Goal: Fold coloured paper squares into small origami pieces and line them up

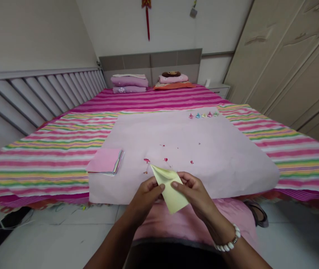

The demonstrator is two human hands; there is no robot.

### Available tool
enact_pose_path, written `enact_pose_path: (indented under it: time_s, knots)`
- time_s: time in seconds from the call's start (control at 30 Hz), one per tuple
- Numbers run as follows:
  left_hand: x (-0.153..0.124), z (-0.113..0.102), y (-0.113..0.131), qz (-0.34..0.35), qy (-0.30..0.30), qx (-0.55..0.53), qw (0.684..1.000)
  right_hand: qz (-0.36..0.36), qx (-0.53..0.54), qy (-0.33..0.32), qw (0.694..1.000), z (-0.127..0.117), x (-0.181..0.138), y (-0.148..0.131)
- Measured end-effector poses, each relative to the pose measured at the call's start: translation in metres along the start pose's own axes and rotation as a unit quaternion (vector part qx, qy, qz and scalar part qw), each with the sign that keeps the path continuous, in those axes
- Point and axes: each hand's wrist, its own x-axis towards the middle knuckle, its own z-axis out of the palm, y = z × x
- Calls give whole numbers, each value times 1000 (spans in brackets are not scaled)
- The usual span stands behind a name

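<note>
Holding one folded pale yellow origami paper (173,200) between both hands, raised over the near edge of a pale sheet (137,134). Pinching its left side with left hand (148,191), thumb on top, fingers tucked beneath; pinching its right side with right hand (195,190), thumb likewise on the face, fingertips mostly hidden behind. Running lengthwise from a sharp tip at far left to a broader end at near right, tilted, with layers gaping apart along the far edge. Lying right between the thumbs, touching both hands alike; cannot call either hand nearer. Counting now: one yellow paper in hand; one stack of origami paper (105,160), pink on top, well left of left hand, cannot count layers; five small origami pieces (203,116), in a row near the far right corner of the sheet, multicoloured; one white beaded bracelet (228,241), on right wrist; at least four small red marks (147,160), scattered beyond the hands, cannot tell printed or loose.
</note>
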Motion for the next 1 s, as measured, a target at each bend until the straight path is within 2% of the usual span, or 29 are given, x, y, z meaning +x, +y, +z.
enact_pose_path:
  time_s: [0.2, 0.43, 0.63, 0.83, 1.0]
  knots:
    - [-4, 4, 5, -1, -35, 56, 998, 10, -2, 29, 1000, 0, 0, -3]
    - [-3, 0, 7, -9, 0, 107, 994, 11, -1, 42, 999, -3, 2, -5]
    - [-6, 2, 10, -28, -44, 121, 991, 23, -1, 22, 999, -6, 6, -8]
    - [-5, -2, 9, -56, 26, 85, 994, 43, 8, 27, 999, -9, 6, -8]
    - [-5, -4, 8, -63, 46, 46, 996, 44, 34, 11, 998, -15, 8, -7]
